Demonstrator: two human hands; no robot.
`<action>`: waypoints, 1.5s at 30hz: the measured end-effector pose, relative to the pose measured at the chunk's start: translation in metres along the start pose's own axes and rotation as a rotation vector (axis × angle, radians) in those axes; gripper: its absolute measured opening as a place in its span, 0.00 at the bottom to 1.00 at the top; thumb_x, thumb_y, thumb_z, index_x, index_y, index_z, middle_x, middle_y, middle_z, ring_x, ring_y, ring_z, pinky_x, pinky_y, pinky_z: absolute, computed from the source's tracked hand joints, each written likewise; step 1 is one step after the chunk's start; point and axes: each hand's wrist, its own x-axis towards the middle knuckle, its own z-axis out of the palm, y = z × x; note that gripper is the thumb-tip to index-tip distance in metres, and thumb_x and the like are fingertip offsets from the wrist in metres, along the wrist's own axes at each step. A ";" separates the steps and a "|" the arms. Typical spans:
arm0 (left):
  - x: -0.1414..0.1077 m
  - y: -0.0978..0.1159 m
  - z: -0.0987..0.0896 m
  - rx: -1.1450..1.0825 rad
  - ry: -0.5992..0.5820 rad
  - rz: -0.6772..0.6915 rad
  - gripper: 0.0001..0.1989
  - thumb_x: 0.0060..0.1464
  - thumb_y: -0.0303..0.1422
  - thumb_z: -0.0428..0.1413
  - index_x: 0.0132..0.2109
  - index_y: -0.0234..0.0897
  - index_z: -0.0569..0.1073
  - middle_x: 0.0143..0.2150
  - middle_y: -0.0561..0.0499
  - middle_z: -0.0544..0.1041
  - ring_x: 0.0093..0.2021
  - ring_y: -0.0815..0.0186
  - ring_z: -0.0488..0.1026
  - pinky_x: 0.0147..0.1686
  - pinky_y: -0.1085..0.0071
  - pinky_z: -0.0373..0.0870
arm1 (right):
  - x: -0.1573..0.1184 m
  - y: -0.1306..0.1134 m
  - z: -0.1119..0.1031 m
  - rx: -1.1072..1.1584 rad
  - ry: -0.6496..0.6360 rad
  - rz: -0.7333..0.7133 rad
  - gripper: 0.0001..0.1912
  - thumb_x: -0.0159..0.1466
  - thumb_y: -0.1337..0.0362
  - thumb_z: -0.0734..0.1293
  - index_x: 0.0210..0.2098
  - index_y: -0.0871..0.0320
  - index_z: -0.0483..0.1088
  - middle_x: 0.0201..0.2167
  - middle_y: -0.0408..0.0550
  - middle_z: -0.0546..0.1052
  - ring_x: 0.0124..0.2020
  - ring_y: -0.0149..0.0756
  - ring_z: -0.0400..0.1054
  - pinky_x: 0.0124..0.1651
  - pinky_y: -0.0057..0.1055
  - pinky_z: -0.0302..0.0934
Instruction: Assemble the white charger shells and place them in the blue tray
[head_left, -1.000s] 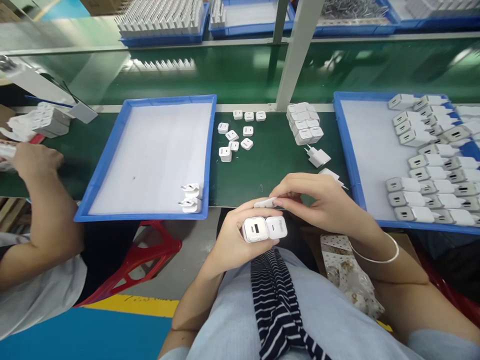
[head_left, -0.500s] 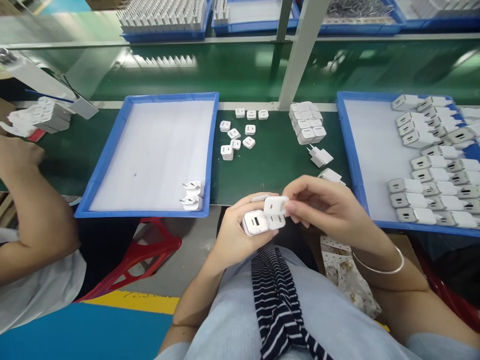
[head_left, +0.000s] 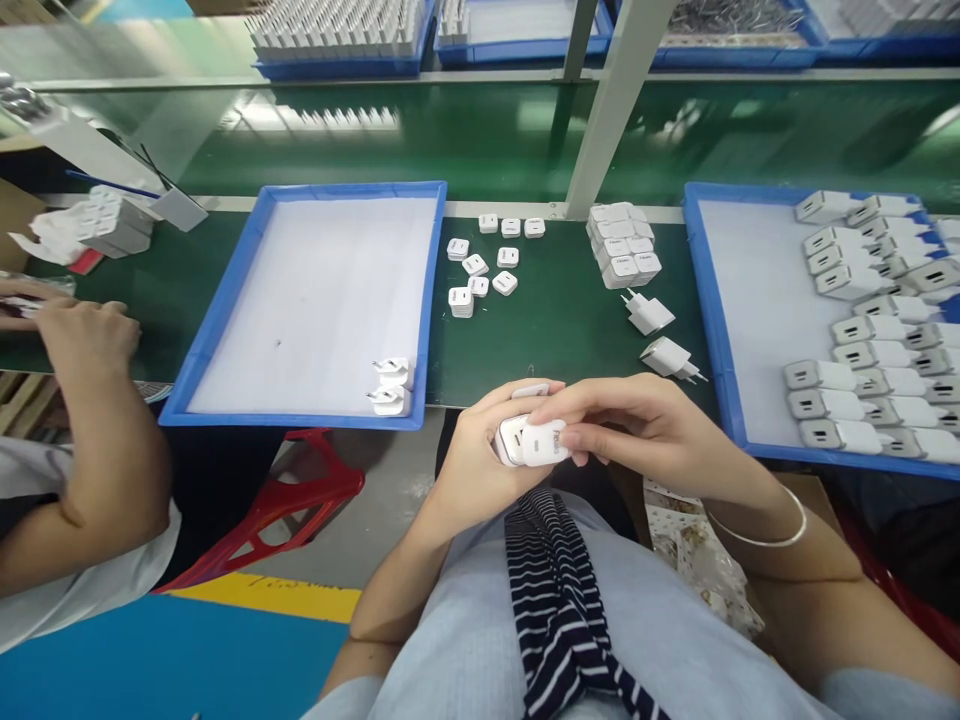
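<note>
My left hand [head_left: 469, 465] is wrapped round a white charger plug [head_left: 511, 440], its port face turned up; a second white piece [head_left: 531, 391] shows by the fingertips. Between thumb and fingers of my right hand [head_left: 637, 430] is a small white cover [head_left: 544, 443] with printing, which overlaps the charger's face. Whether the two are pressed together I cannot tell. On the green bench beyond lie several loose white covers [head_left: 508, 257] and a stacked block of white pieces [head_left: 622, 245]. Nearer my right hand are two pronged charger plugs, one [head_left: 649, 312] behind the other [head_left: 670, 358].
To the left, a blue-rimmed tray [head_left: 437, 300] holds two pronged white pieces [head_left: 390, 400]. The right-hand blue tray [head_left: 701, 270] carries many chargers. A co-worker's arm [head_left: 97, 430] works at far left. A metal post [head_left: 611, 110] rises behind the bench, with trays on the shelf.
My right hand has moved the cover slightly down and left over the charger's face, hiding part of it. The co-worker's hands have moved into view at the left.
</note>
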 end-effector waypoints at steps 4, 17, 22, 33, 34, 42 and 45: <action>0.000 0.000 0.001 0.000 -0.020 0.004 0.11 0.47 0.22 0.65 0.39 0.38 0.79 0.49 0.48 0.78 0.46 0.62 0.77 0.46 0.67 0.74 | 0.005 0.001 0.001 0.001 -0.008 -0.029 0.10 0.68 0.68 0.66 0.46 0.58 0.77 0.35 0.44 0.78 0.29 0.26 0.66 0.32 0.23 0.62; 0.001 -0.001 0.003 0.064 -0.016 0.039 0.07 0.49 0.24 0.64 0.37 0.38 0.78 0.48 0.49 0.78 0.45 0.64 0.77 0.45 0.69 0.75 | 0.006 0.004 0.002 -0.077 -0.020 0.018 0.10 0.69 0.65 0.65 0.46 0.59 0.77 0.30 0.44 0.76 0.26 0.27 0.63 0.30 0.25 0.57; 0.001 -0.002 0.003 0.079 -0.022 0.038 0.08 0.50 0.24 0.64 0.39 0.38 0.78 0.48 0.48 0.78 0.46 0.63 0.77 0.45 0.69 0.75 | 0.008 0.005 0.002 -0.087 -0.022 0.037 0.11 0.68 0.64 0.65 0.46 0.58 0.77 0.34 0.46 0.78 0.30 0.29 0.67 0.32 0.26 0.58; 0.002 -0.002 0.003 0.049 -0.043 0.022 0.10 0.50 0.23 0.63 0.40 0.38 0.77 0.48 0.50 0.77 0.45 0.67 0.76 0.44 0.72 0.74 | 0.011 0.006 -0.001 -0.058 -0.031 0.072 0.11 0.68 0.62 0.66 0.45 0.59 0.77 0.37 0.49 0.80 0.34 0.33 0.70 0.33 0.28 0.60; 0.002 -0.002 0.004 0.050 -0.043 0.021 0.10 0.50 0.23 0.63 0.40 0.38 0.77 0.48 0.50 0.77 0.45 0.67 0.76 0.44 0.72 0.74 | 0.011 0.006 -0.001 -0.055 -0.027 0.072 0.11 0.68 0.62 0.66 0.46 0.59 0.77 0.37 0.50 0.80 0.34 0.33 0.70 0.33 0.28 0.60; 0.002 -0.002 0.005 0.069 -0.047 0.011 0.11 0.51 0.24 0.63 0.43 0.37 0.77 0.49 0.48 0.77 0.47 0.64 0.77 0.44 0.70 0.75 | 0.008 0.005 0.000 -0.103 -0.015 0.045 0.10 0.68 0.63 0.66 0.45 0.58 0.77 0.31 0.45 0.76 0.28 0.29 0.64 0.30 0.27 0.56; 0.002 -0.003 0.005 0.100 -0.038 0.014 0.11 0.52 0.26 0.63 0.44 0.37 0.77 0.49 0.47 0.78 0.46 0.63 0.77 0.44 0.69 0.75 | 0.009 0.003 0.000 -0.118 -0.014 0.070 0.08 0.67 0.65 0.65 0.44 0.59 0.75 0.29 0.43 0.74 0.28 0.29 0.63 0.30 0.26 0.56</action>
